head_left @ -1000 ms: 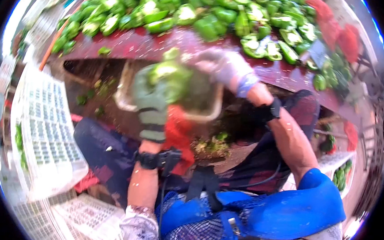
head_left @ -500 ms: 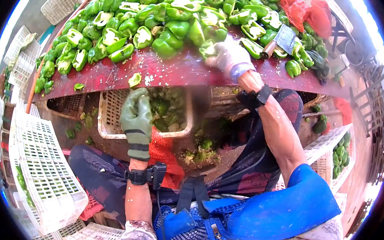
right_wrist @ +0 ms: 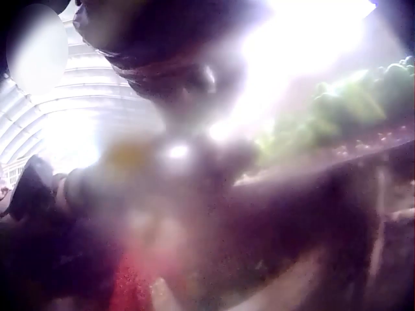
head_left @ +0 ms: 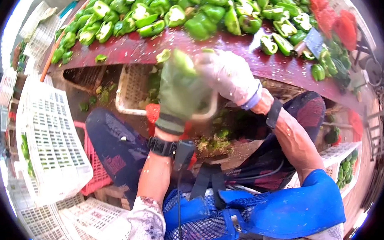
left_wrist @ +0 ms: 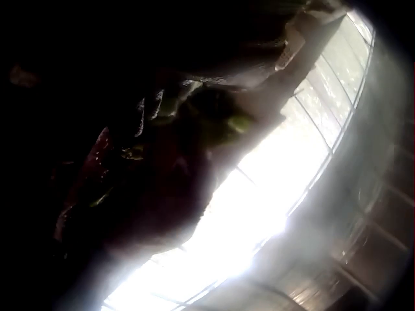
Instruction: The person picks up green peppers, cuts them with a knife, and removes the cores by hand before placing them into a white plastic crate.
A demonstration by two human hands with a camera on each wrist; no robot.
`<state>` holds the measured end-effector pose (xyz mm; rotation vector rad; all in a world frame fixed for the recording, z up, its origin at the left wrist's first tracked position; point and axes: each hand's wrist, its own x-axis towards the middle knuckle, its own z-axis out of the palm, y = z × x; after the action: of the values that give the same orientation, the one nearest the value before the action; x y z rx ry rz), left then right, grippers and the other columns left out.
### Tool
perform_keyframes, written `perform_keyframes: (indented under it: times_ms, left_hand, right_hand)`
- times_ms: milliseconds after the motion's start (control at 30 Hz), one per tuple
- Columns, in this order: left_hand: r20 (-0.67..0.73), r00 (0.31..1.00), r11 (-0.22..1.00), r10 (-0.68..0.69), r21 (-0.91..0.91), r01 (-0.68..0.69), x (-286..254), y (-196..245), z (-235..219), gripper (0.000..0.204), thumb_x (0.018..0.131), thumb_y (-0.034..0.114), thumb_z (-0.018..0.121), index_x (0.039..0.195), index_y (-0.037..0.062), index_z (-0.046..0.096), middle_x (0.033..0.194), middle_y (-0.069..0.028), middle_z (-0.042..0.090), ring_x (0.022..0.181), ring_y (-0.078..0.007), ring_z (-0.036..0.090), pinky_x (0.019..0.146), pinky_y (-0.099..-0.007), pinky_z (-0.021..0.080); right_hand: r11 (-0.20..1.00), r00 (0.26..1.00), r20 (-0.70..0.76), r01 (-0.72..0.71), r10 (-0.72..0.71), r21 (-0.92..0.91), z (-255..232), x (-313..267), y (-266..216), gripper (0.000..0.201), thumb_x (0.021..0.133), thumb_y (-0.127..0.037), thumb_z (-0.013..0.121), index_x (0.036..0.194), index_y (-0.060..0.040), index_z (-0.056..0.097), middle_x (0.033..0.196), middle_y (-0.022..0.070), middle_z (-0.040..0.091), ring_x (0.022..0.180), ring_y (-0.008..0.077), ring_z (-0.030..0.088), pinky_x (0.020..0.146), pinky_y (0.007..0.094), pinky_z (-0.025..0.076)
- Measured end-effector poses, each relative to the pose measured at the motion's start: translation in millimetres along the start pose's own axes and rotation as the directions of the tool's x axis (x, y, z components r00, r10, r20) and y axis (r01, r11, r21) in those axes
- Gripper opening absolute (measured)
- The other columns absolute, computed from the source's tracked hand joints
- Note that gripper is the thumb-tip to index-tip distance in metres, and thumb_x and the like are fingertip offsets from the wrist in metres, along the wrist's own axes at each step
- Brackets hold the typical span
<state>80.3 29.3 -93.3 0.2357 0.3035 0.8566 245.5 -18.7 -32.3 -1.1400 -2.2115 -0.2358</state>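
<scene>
In the head view my left hand (head_left: 178, 91), in a green glove, grips a green bell pepper half (head_left: 184, 62) in front of the table edge. It is blurred by motion. My right hand (head_left: 231, 76), in a whitish glove, meets the pepper from the right with curled fingers, its fingertips mostly hidden behind the knuckles. Beyond both hands, cut and whole green bell peppers (head_left: 201, 22) are heaped on the red tabletop (head_left: 130, 49). The left wrist view is very dark, the right one hazy; neither shows the grip clearly.
Below the hands a white plastic basket (head_left: 120, 94) holds green scraps. A cleaver (head_left: 313, 41) lies at the heap's right end, near red netting (head_left: 346, 34). White crates (head_left: 54, 134) stand at the left. Peppers fill a crate (head_left: 345, 169) at the right.
The right hand has come back from the heap toward the left hand. The left hand, empty over the basket half a second ago, has risen and now holds the pepper half.
</scene>
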Motion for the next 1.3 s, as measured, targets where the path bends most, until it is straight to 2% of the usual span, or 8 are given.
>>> perform_keyframes:
  times_ms: [400, 467, 533, 633, 800, 967, 1167, 1300]
  left_hand:
    - [0.125, 0.956, 0.943, 0.267, 0.171, -0.286, -28, 9, 17, 0.057, 0.099, 0.043, 0.037, 0.132, -0.0008, 0.050, 0.123, -0.0137, 0.059, 0.108, -0.0247, 0.060, 0.094, -0.0368, 0.051]
    - [0.294, 0.809, 0.374, 0.509, 0.771, -0.515, -33, 4, 28, 0.057, 0.103, 0.047, 0.026, 0.126, 0.0013, 0.050, 0.118, -0.0129, 0.061, 0.101, -0.0185, 0.062, 0.088, -0.0323, 0.053]
    - [0.096, 0.930, 0.795, 0.356, 0.491, -0.355, -34, 4, 33, 0.057, 0.104, 0.047, 0.022, 0.127, 0.0014, 0.049, 0.117, -0.0125, 0.061, 0.103, -0.0185, 0.060, 0.092, -0.0330, 0.050]
    - [0.155, 0.914, 0.765, 0.376, 0.504, -0.400, -24, 1, 20, 0.061, 0.103, 0.049, 0.025, 0.129, 0.0001, 0.050, 0.121, -0.0133, 0.059, 0.110, -0.0217, 0.057, 0.099, -0.0363, 0.045]
    - [0.058, 0.941, 0.897, 0.335, 0.287, -0.337, -27, 13, 19, 0.062, 0.101, 0.051, 0.029, 0.132, 0.0011, 0.049, 0.129, -0.0169, 0.056, 0.117, -0.0296, 0.054, 0.101, -0.0446, 0.044]
    - [0.091, 0.964, 0.951, 0.250, 0.162, -0.262, -31, 26, 10, 0.052, 0.100, 0.040, 0.038, 0.133, 0.0006, 0.048, 0.132, -0.0185, 0.053, 0.120, -0.0307, 0.053, 0.102, -0.0466, 0.044]
    - [0.279, 0.910, 0.905, 0.308, 0.210, -0.370, -33, 25, 6, 0.043, 0.095, 0.017, 0.054, 0.133, -0.0012, 0.046, 0.129, -0.0172, 0.055, 0.119, -0.0271, 0.053, 0.102, -0.0416, 0.044]
    - [0.146, 0.804, 0.477, 0.576, 0.739, -0.476, -33, 28, 1, 0.037, 0.092, 0.004, 0.056, 0.128, 0.0003, 0.052, 0.120, -0.0085, 0.058, 0.102, -0.0142, 0.056, 0.084, -0.0278, 0.048]
  right_hand:
    - [0.929, 0.927, 0.202, -0.345, 0.315, 0.132, 15, 18, -42, 0.060, 0.068, -0.037, 0.078, 0.119, -0.0104, 0.062, 0.101, 0.0129, 0.066, 0.089, 0.0308, 0.065, 0.077, 0.0365, 0.053]
    - [0.922, 0.924, 0.214, -0.354, 0.318, 0.159, 15, 20, -43, 0.062, 0.067, -0.039, 0.077, 0.119, -0.0080, 0.061, 0.096, 0.0140, 0.066, 0.086, 0.0321, 0.065, 0.074, 0.0370, 0.053]
    - [0.892, 0.913, 0.222, -0.390, 0.342, 0.229, 13, 21, -45, 0.056, 0.068, -0.032, 0.076, 0.114, -0.0033, 0.062, 0.090, 0.0155, 0.065, 0.084, 0.0339, 0.064, 0.073, 0.0395, 0.052]
    - [0.765, 0.854, 0.333, -0.510, 0.399, 0.392, 16, 16, -40, 0.046, 0.074, -0.018, 0.072, 0.116, -0.0033, 0.061, 0.094, 0.0118, 0.067, 0.082, 0.0282, 0.065, 0.072, 0.0348, 0.053]
    - [-0.051, 0.743, 0.483, -0.522, 0.463, 0.851, 17, 4, -11, 0.043, 0.083, -0.001, 0.062, 0.125, -0.0048, 0.057, 0.105, 0.0040, 0.067, 0.080, 0.0089, 0.061, 0.067, 0.0237, 0.052]
    - [-0.252, 0.740, 0.466, -0.392, 0.485, 0.885, 18, -2, -3, 0.041, 0.083, -0.003, 0.063, 0.124, -0.0025, 0.057, 0.104, 0.0047, 0.067, 0.077, 0.0100, 0.062, 0.064, 0.0227, 0.052]
    - [-0.211, 0.741, 0.473, -0.426, 0.477, 0.880, 21, -3, 4, 0.044, 0.083, -0.009, 0.068, 0.125, -0.0034, 0.057, 0.107, 0.0045, 0.066, 0.085, 0.0122, 0.062, 0.071, 0.0250, 0.053]
    - [0.541, 0.786, 0.292, -0.596, 0.545, 0.593, 27, 2, -6, 0.053, 0.081, -0.023, 0.073, 0.127, -0.0032, 0.055, 0.116, 0.0113, 0.063, 0.101, 0.0192, 0.062, 0.087, 0.0289, 0.051]
